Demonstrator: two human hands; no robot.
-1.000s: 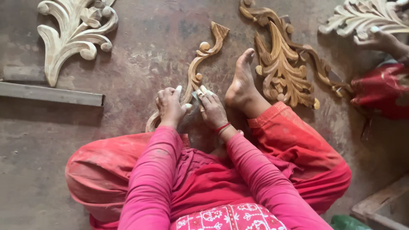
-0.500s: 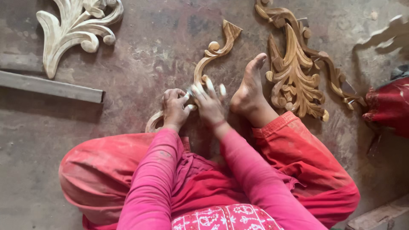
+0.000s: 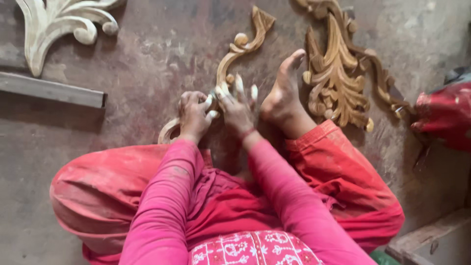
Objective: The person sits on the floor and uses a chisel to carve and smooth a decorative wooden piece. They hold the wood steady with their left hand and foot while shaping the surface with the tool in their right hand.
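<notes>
A long carved wooden scroll [image 3: 240, 46] lies on the floor, running from the upper middle down under my hands. My left hand [image 3: 194, 115] is curled around its lower part, near the end [image 3: 168, 132] that pokes out to the left. My right hand [image 3: 236, 109] lies flat on the carving with its dusty fingers spread, pressing a small grey scrap [image 3: 212, 94] that peeks out between the two hands. My bare right foot [image 3: 283, 95] rests just right of the scroll, and my red trouser legs are folded below.
A larger brown leaf carving [image 3: 338, 83] lies right of the foot. A pale carved ornament [image 3: 59, 24] and a flat wooden strip [image 3: 49, 91] are at the upper left. Another person's red clothing [image 3: 444, 115] shows at the right edge, a wooden box [image 3: 431, 240] at the bottom right.
My right hand has slid forward along the scroll and its fingers have spread flat. The left hand stays gripped on the lower part. The view has shifted slightly.
</notes>
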